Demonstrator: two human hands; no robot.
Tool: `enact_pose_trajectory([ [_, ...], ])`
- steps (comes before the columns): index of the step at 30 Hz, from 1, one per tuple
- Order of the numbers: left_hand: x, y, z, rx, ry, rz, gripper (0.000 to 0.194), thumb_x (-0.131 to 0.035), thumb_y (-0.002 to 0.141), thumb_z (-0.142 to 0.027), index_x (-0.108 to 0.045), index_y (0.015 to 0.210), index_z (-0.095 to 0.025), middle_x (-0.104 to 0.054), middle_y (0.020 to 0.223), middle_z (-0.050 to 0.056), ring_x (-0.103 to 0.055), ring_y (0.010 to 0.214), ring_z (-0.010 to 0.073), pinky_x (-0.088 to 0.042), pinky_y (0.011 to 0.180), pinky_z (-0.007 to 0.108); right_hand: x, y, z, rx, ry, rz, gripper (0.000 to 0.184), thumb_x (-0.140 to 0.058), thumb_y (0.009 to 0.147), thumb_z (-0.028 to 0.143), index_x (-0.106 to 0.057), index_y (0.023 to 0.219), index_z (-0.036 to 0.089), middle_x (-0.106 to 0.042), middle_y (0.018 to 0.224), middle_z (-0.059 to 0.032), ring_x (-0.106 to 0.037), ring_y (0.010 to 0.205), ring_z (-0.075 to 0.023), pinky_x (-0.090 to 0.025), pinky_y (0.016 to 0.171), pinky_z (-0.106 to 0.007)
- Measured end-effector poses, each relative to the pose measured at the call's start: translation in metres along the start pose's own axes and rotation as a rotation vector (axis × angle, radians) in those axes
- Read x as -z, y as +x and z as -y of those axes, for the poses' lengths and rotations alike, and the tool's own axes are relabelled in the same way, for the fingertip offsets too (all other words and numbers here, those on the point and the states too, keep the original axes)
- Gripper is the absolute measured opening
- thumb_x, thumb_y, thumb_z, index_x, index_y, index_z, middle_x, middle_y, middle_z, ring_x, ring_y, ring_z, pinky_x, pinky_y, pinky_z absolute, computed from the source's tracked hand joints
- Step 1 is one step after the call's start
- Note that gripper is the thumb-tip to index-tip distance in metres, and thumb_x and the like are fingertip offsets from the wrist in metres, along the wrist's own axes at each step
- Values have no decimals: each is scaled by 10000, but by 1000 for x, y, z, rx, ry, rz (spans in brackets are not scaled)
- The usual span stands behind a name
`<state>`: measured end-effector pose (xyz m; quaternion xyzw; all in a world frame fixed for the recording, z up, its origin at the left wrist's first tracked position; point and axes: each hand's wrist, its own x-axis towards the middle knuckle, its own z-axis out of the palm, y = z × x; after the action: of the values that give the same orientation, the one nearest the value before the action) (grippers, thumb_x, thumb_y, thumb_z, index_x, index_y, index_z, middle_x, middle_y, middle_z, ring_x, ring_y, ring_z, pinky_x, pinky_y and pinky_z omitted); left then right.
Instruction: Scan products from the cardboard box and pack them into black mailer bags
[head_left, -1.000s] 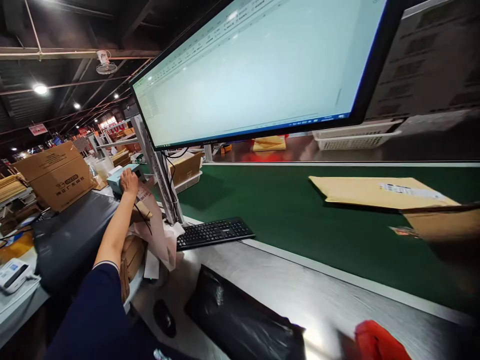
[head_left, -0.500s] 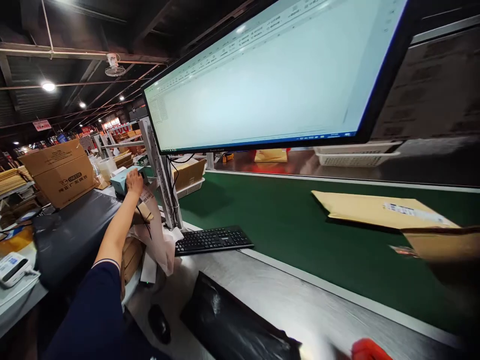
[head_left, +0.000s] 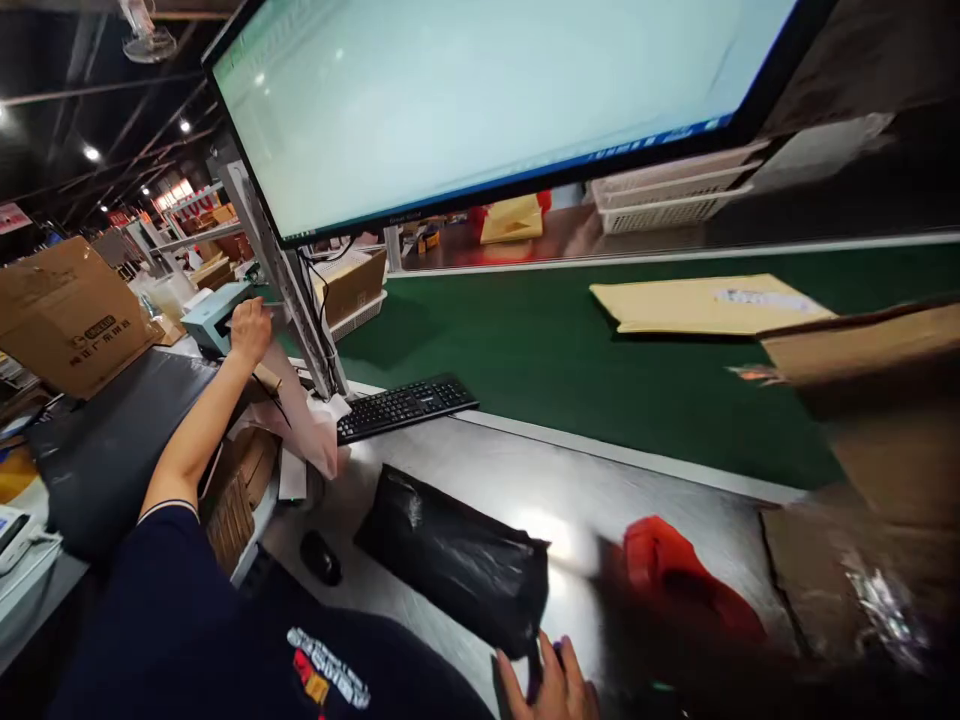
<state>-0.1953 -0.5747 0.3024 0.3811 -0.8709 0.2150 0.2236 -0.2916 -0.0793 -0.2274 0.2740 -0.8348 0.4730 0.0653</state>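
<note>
My left hand (head_left: 251, 330) is stretched out to the light-blue box-shaped machine (head_left: 214, 318), which looks like a label printer. Its fingers are curled at the machine's front edge, and what they hold, if anything, is hidden. A pale paper strip (head_left: 304, 400) hangs below that hand. At the bottom edge my right hand (head_left: 551, 690) shows only in part, fingers apart, by the near corner of a black plastic mailer bag (head_left: 457, 560). Small dark and purple bits show between those fingers. The bag lies flat on the metal table (head_left: 465, 450).
A keyboard (head_left: 405, 405) and mouse (head_left: 321, 557) lie left of the bag. Above hangs a large monitor (head_left: 465, 110). A blurred red object (head_left: 675, 570) and cardboard (head_left: 877, 400) are at right. On the green conveyor belt (head_left: 525, 350) lies a yellow padded envelope (head_left: 675, 305).
The view has tilted down and shifted, so the table things sit higher. My right hand has come into view beside the bag. My left hand stays at the light-blue machine.
</note>
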Motion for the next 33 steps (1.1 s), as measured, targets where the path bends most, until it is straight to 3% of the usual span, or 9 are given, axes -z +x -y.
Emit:
enact_pose_trajectory([
  [4,12,-66,-74,-140,-278,73,262,-451,984,-134,-701,1064,-139,-609,1445,186,-529,1349,354,-379,1196,509,17,22,45,-203,98,-58,1003,-591,822,767,-397,1600,166,-400,1610,-308,-447,1466,-533,-447,1150,-739],
  [7,20,-140,-142,-273,-652,228,123,-564,959,-205,-686,946,-219,-664,1317,153,-590,1242,327,-439,1143,478,30,59,84,-249,262,-63,1046,-657,783,780,-426,1556,114,-450,1565,-312,-463,1465,-489,-392,1210,-706],
  [10,17,-212,-202,-462,-1085,487,90,-637,943,-298,-656,870,-248,-701,1166,119,-633,1126,284,-484,1079,449,40,90,114,-352,593,160,929,-726,771,732,-505,1491,188,-554,1512,-234,-571,1382,-412,-452,1183,-631],
  [13,6,-269,-236,-308,-1544,769,204,-672,940,-421,-633,876,-231,-697,1138,108,-650,1086,251,-539,937,389,54,97,127,-482,901,394,794,-805,705,719,-649,1326,250,-705,1330,-157,-663,1249,-362,-535,1093,-540],
  [18,-30,-325,-233,385,-1872,1070,441,-843,780,-580,-622,812,-200,-708,1045,55,-632,844,148,-501,758,272,81,70,125,-837,917,311,577,-963,508,659,-717,799,226,-706,794,-43,-670,797,-236,-584,823,-410],
  [22,-60,-343,-218,757,-1848,1308,566,-945,612,-599,-578,782,-204,-699,973,12,-614,769,121,-491,681,233,84,56,128,-981,897,350,588,-989,484,618,-737,832,215,-705,870,-33,-647,848,-192,-555,827,-351],
  [25,-73,-343,-214,834,-1889,1321,571,-945,598,-588,-555,791,-218,-643,849,-19,-596,728,121,-507,658,238,74,61,132,-1031,946,371,646,-979,489,616,-741,953,234,-731,975,-41,-652,881,-187,-533,784,-317],
  [28,-90,-336,-216,796,-1864,1283,505,-899,661,-558,-546,805,-227,-593,788,-37,-573,688,117,-486,615,226,61,71,132,-971,913,417,591,-952,493,644,-671,753,193,-644,714,0,-525,653,-125,-409,626,-268],
  [33,-135,-317,-229,589,-1420,1008,224,-700,888,-371,-539,810,-235,-583,764,-35,-618,750,153,-489,669,244,38,96,124,-757,570,320,597,-759,632,786,-595,669,214,-585,655,-12,-491,652,-163,-401,653,-325],
])
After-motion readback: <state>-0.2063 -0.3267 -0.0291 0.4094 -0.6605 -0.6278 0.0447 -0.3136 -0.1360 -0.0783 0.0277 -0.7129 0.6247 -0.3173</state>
